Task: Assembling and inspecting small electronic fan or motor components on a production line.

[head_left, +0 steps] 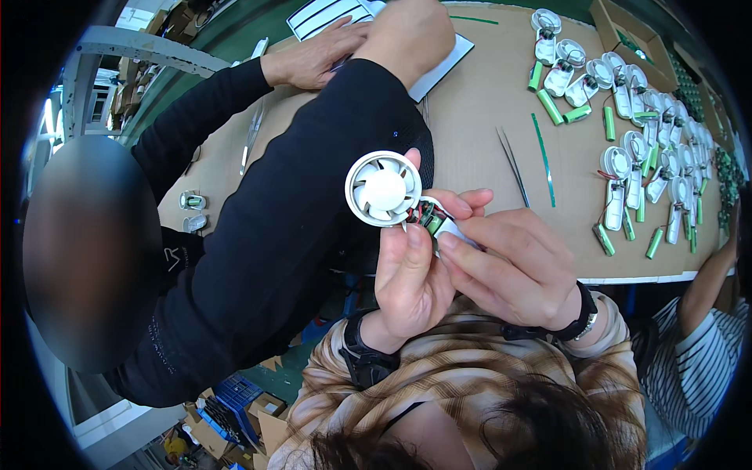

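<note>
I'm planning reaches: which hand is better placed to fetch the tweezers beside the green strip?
Probably the right hand: the tweezers lie on its side, closer to it. The left hand is farther off; both hands hold the small white fan.

On the desk (478, 98), dark tweezers (522, 189) lie near a narrow green strip (544, 160); an open cardboard box (607, 17) with green pieces inside stands at the far right. A co-worker's black sleeve (290, 164) extends across the left side. Lower left: a blue crate (235, 394) beside cardboard cartons (274, 432); right edge: a second person's striped shirt (709, 368).
</note>
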`<state>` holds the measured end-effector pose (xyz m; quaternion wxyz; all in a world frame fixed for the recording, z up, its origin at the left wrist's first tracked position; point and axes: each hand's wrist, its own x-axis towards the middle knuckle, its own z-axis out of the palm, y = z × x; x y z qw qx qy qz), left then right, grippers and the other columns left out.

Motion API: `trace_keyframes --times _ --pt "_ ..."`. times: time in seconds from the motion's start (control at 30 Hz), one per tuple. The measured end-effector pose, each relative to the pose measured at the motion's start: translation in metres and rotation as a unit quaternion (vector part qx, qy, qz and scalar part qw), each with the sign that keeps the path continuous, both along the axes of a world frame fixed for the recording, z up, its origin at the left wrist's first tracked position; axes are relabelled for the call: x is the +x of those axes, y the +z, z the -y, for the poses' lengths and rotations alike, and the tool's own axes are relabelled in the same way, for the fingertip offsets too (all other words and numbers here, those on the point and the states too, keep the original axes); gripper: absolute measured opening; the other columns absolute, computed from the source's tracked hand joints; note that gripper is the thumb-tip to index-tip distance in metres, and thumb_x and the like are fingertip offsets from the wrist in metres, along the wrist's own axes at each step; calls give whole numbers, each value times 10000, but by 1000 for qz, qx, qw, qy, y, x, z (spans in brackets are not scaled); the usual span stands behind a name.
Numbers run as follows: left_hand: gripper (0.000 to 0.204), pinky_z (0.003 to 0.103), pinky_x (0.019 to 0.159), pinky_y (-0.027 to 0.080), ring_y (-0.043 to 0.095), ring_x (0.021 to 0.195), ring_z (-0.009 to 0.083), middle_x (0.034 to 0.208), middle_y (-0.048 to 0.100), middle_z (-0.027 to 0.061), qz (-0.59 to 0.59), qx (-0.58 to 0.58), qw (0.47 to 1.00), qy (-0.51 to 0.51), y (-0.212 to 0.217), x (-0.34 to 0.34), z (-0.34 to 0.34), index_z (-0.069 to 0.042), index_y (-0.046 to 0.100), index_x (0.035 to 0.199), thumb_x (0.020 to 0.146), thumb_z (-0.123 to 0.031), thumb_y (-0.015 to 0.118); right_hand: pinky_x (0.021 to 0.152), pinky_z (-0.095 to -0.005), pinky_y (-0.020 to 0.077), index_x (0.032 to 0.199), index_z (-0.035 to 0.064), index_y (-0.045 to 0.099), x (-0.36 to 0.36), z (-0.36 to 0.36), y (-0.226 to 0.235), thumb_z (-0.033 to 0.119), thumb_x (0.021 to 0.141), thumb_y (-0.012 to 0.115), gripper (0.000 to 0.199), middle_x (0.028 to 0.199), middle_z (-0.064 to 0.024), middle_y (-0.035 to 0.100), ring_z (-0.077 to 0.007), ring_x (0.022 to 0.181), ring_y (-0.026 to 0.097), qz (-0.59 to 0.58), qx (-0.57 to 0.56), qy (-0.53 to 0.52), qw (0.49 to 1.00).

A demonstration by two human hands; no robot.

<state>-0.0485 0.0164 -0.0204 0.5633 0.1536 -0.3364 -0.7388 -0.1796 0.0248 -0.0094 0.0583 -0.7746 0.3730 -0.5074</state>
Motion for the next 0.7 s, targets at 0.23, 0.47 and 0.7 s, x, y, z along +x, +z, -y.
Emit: trace_keyframes --times 0.23,0.47,0.7 --pt "597 415 1013 322 432 1173 312 1099 472 144 -21 24 999 -10 -2 3 -1 -56 8 1410 959 -234 357 681 -301 497 966 21 646 1 0 -6 25 652 731 326 956 -95 604 -239 803 597 7 -1 17 1000" --pt "604 411 1015 328 414 1200 316 1109 481 126 15 40 999 -16 -1 6 -2 -55 69 1409 936 -157 430 727 -330 490 1008 24 633 -3 1 -17 70 667 743 361 1012 -104 595 -267 856 589 23 25 46 998" --pt "583 401 1000 360 412 1206 308 1095 485 111 -25 127 992 -12 -1 7 -1 -51 123 1401 924 -111 453 774 -345 471 982 24 631 -2 2 -28 64 677 734 325 1033 -114 586 -261 896 574 96 59 77 991"
